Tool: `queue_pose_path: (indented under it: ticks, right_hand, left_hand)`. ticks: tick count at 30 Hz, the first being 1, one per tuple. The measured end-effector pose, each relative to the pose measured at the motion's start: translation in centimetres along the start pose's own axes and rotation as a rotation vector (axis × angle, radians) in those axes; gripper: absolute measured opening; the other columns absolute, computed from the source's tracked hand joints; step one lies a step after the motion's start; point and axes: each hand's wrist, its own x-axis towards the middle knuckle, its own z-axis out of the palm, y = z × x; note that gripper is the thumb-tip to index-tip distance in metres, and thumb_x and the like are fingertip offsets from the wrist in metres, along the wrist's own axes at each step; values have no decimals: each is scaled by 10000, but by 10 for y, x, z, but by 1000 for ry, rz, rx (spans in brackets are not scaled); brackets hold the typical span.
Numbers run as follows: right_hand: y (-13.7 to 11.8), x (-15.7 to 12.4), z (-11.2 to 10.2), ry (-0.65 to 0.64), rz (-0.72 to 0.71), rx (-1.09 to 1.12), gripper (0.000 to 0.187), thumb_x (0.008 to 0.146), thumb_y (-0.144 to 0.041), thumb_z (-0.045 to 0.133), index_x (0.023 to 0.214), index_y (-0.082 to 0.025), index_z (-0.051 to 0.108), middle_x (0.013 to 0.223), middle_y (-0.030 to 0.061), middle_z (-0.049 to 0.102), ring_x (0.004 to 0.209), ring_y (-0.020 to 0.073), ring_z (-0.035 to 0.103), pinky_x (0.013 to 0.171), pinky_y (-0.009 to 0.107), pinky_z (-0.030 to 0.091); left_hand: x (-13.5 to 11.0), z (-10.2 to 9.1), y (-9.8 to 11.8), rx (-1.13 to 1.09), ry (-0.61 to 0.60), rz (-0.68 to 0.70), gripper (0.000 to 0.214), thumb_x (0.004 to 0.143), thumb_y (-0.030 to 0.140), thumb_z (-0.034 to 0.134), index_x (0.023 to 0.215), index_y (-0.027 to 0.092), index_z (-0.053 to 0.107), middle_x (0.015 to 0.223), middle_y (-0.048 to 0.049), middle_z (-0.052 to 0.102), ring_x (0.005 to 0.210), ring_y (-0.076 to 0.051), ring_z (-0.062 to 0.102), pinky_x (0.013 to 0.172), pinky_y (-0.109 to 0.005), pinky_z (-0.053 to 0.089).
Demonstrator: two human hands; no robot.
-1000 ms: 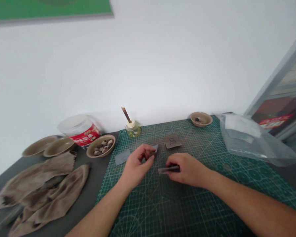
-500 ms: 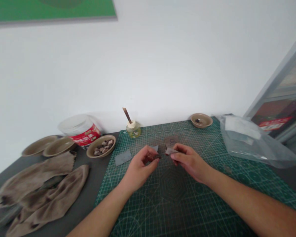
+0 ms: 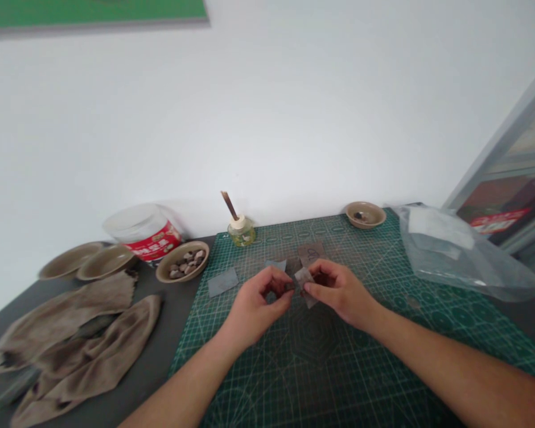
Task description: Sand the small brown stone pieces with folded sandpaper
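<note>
Mat [image 3: 258,380], green & gridded, lies under your L hand [image 3: 258,303] & R hand [image 3: 341,291]. Your L thumb & fingers close narrowly on a dark bit [image 3: 289,287], mostly hidden, held above mid-mat. Your R fingertips pinch a grey-brown strip [image 3: 304,276], tilted, just beside it; bit–strip contact can't be told. Marked card [image 3: 310,254] lies partly behind R hand; grey sheet [image 3: 223,282], left of L hand; bowl [image 3: 163,274] w/ pebbles [image 3: 188,264], beside mat.
</note>
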Motion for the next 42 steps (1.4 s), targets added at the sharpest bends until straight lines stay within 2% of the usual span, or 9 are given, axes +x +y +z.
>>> queue_pose_path:
  ticks: [7, 13, 20, 28, 34, 42]
  right_hand:
    - [3, -1, 2, -1, -30, -11, 156, 791, -285, 701, 867, -190, 604, 781, -9, 626, 695, 134, 596, 639, 254, 477]
    - [0, -1, 2, -2, -35, -57, 185, 789, -324, 705, 855, -191, 594, 753, -8, 618, 666, 132, 579, 618, 254, 469]
    - [-1, -2, 2, -4, -27, -81, 209, 773, -340, 719, 870, -195, 604, 760, -5, 621, 658, 136, 576, 622, 264, 477]
    - [-1, -3, 1, 43, -55, -259, 235, 749, -312, 756, 910, -190, 637, 804, -5, 634, 692, 136, 546, 623, 252, 430]
    - [-7, -6, -2, 83, -108, -335, 136, 780, -259, 712, 893, -198, 670, 836, 6, 656, 759, 157, 578, 687, 269, 439]
    - [-5, -5, 0, 126, -94, -289, 97, 776, -254, 710, 838, -189, 673, 770, -2, 646, 699, 144, 568, 633, 253, 427]
  left_hand:
    - [-1, 1, -1, 19, -17, 7, 96, 796, 205, 658, 882, 171, 631, 730, 4, 610, 663, -125, 561, 617, -239, 452]
    - [-1, 2, -1, -9, -47, -27, 86, 804, 199, 640, 884, 179, 615, 770, -9, 653, 696, -140, 604, 648, -252, 470]
    - [-1, 2, 0, 41, -24, -4, 79, 779, 158, 635, 850, 183, 615, 718, 16, 603, 659, -126, 565, 613, -238, 451]
    - [-4, 3, 5, -54, -57, -22, 123, 799, 193, 661, 921, 191, 646, 805, -11, 672, 726, -150, 633, 667, -262, 493]
    - [-2, 1, 2, -75, -75, -33, 94, 829, 226, 662, 908, 177, 652, 834, -25, 699, 763, -158, 652, 711, -275, 505]
    - [-2, 2, 1, -57, -49, 25, 83, 822, 199, 676, 888, 166, 638, 842, -25, 685, 792, -153, 643, 734, -272, 503]
